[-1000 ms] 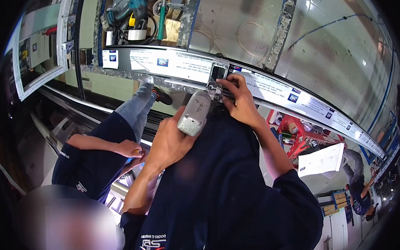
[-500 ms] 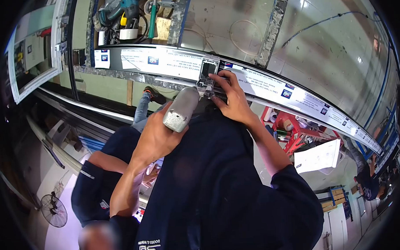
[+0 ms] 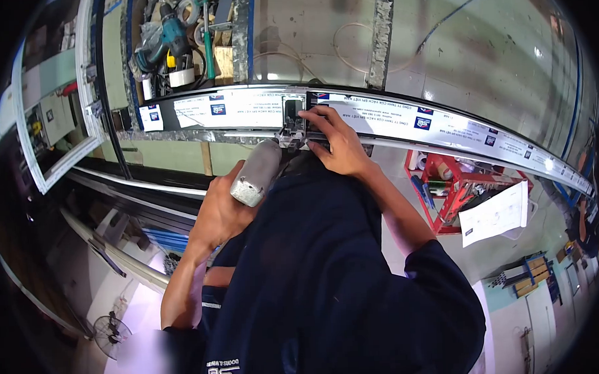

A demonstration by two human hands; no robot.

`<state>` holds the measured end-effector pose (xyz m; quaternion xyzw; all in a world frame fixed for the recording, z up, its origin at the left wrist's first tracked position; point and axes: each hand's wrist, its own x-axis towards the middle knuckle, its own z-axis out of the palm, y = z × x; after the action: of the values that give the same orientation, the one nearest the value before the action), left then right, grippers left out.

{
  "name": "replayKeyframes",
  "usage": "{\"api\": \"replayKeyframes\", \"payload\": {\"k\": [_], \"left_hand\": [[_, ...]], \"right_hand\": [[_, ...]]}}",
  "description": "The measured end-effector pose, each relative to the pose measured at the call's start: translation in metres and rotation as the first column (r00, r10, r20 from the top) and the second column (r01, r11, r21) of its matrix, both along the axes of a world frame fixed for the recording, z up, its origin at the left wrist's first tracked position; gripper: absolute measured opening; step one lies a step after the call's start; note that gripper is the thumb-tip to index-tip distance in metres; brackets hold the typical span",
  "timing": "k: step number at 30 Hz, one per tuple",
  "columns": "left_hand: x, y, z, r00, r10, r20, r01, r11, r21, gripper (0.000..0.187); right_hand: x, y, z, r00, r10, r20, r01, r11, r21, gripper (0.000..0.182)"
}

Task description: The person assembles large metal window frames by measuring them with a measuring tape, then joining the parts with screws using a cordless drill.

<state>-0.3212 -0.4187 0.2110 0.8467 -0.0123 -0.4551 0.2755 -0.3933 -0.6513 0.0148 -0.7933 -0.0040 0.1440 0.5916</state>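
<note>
- left hand (image 3: 216, 213) grips a grey mallet (image 3: 255, 173), its head just below the bracket (image 3: 292, 121);
- right hand (image 3: 335, 141) pinches the bracket, set in the long profile (image 3: 403, 121);
- teal drill (image 3: 162, 37) well above the bracket

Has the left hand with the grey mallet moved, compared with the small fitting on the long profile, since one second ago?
No. The left hand keeps the mallet just below-left of the fitting on the profile; only the camera shifted.

Window-frame workshop, long aluminium profiles (image 3: 403, 121), cordless drill (image 3: 159, 40), red tool trolley (image 3: 454, 188)
</note>
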Motion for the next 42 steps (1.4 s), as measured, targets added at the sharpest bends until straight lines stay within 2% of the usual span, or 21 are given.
{"api": "replayKeyframes", "payload": {"k": [1, 4, 8, 9, 12, 16, 20, 21, 24, 28, 29, 32, 35, 38, 42], "left_hand": [[0.002, 0.0, 0.001, 1.0, -0.01, 0.011, 0.011, 0.999, -0.033, 0.044], [0.012, -0.006, 0.007, 0.992, -0.125, 0.009, 0.124, 0.991, 0.04, 0.042], [0.018, -0.008, 0.014, 0.979, -0.2, 0.039, 0.199, 0.98, 0.024, 0.042], [0.013, -0.001, 0.011, 0.959, -0.254, 0.129, 0.249, 0.967, 0.053, 0.036], [0.019, 0.002, 0.013, 0.99, -0.138, -0.007, 0.138, 0.99, -0.026, 0.041], [0.024, 0.003, 0.014, 0.99, -0.114, -0.08, 0.122, 0.987, 0.104, 0.034], [0.021, 0.003, 0.015, 0.987, -0.155, -0.043, 0.157, 0.986, 0.062, 0.033], [0.02, -0.007, 0.026, 0.986, -0.162, 0.033, 0.159, 0.984, 0.077, 0.035], [0.02, -0.004, 0.022, 0.98, -0.198, -0.032, 0.2, 0.976, 0.08, 0.038], [0.018, -0.01, 0.03, 0.988, -0.152, 0.027, 0.149, 0.985, 0.091, 0.039], [0.016, -0.008, 0.03, 0.983, -0.16, 0.092, 0.153, 0.985, 0.073, 0.035], [0.02, -0.007, 0.031, 0.997, -0.083, 0.0, 0.082, 0.993, 0.085, 0.032], [0.019, -0.006, 0.032, 0.995, -0.09, 0.031, 0.088, 0.994, 0.072, 0.03], [0.026, -0.008, 0.04, 0.993, -0.007, -0.116, 0.021, 0.992, 0.124, 0.029], [0.026, -0.003, 0.048, 0.995, -0.022, -0.1, 0.036, 0.99, 0.135, 0.028]], "right_hand": [[0.0, 0.0, -0.001, 1.0, -0.006, 0.009, 0.006, 1.0, 0.0, 0.069], [-0.004, 0.002, -0.005, 0.999, -0.016, 0.029, 0.016, 1.0, -0.011, 0.067], [-0.005, 0.002, -0.005, 0.999, -0.018, 0.041, 0.02, 0.999, -0.042, 0.065], [-0.006, 0.001, -0.005, 0.999, -0.017, 0.035, 0.019, 0.999, -0.045, 0.064], [-0.007, 0.002, -0.007, 0.998, -0.02, 0.051, 0.023, 0.998, -0.052, 0.063], [-0.01, 0.002, -0.006, 0.994, -0.048, 0.094, 0.052, 0.998, -0.042, 0.064], [-0.007, 0.001, -0.004, 0.993, -0.053, 0.101, 0.056, 0.998, -0.031, 0.065], [-0.008, 0.001, -0.004, 0.994, -0.052, 0.097, 0.055, 0.998, -0.03, 0.066], [-0.009, 0.001, -0.006, 0.992, -0.059, 0.114, 0.063, 0.997, -0.036, 0.065], [-0.008, 0.001, -0.003, 0.994, -0.068, 0.085, 0.07, 0.997, -0.018, 0.063], [-0.007, 0.002, -0.004, 0.994, -0.067, 0.084, 0.068, 0.998, -0.017, 0.062], [-0.006, 0.001, -0.005, 0.994, -0.066, 0.083, 0.067, 0.998, -0.017, 0.057], [-0.006, 0.002, -0.005, 0.995, -0.065, 0.082, 0.066, 0.998, -0.014, 0.047], [-0.005, 0.004, -0.007, 0.996, -0.044, 0.084, 0.047, 0.998, -0.03, 0.039], [-0.001, 0.007, -0.006, 0.995, -0.061, 0.084, 0.064, 0.997, -0.031, 0.032]]}}
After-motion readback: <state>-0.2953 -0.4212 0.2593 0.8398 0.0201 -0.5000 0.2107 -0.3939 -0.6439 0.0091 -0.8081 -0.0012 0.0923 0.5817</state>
